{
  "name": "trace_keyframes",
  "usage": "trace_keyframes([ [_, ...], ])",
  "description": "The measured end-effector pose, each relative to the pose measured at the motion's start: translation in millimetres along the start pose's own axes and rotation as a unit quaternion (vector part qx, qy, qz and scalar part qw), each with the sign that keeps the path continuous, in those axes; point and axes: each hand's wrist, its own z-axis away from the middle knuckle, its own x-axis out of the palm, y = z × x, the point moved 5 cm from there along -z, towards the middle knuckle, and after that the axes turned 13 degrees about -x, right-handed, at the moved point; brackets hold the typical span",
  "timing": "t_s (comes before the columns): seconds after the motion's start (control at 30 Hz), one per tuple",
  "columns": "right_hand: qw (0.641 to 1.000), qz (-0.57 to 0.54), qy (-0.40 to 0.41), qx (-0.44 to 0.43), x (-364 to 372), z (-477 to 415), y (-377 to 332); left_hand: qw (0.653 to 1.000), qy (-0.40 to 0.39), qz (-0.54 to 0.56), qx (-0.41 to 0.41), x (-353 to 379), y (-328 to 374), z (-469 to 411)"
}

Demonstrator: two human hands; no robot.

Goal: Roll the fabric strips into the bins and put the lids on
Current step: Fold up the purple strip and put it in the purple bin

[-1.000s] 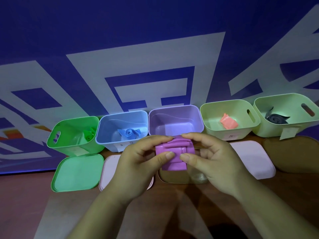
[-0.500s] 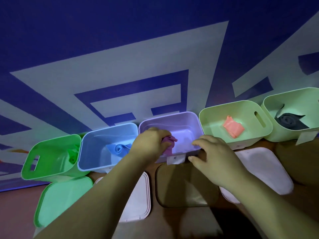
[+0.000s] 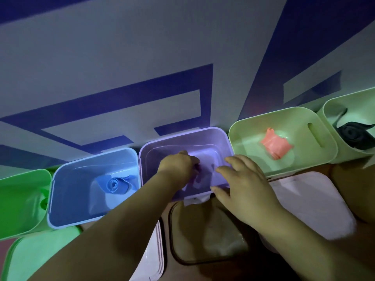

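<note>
Inside the purple bin [image 3: 203,138], the left hand [image 3: 176,166] has its grip clamped on the purple strip [image 3: 196,175] (mostly hidden). On its near rim rests the right hand [image 3: 243,179], grip apart, fingers spread.

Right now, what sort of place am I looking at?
Likely a staged tabletop for a sorting demo, not a home: coloured bins in a row against a printed blue-and-white backdrop, their lids laid out in front, the left hand holding a strip inside the purple bin.

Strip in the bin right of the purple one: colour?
The strip is salmon orange, clearest in the head view.
</note>
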Motion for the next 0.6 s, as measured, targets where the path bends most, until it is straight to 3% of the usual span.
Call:
trace_keyframes([
  [0.27, 1.000, -0.003, 0.000, -0.006, 4, 3, -1, 0.998, 0.003, 0.054, -0.006, -10, -5, 28],
  [0.47, 0.998, -0.037, 0.034, -0.030, -15, 20, -16, 0.973, 0.133, 0.180, -0.056, -36, -20, 115],
  [0.6, 0.994, -0.064, 0.066, -0.050, -25, 58, -31, 0.942, 0.249, 0.224, -0.026, -15, -17, 195],
])
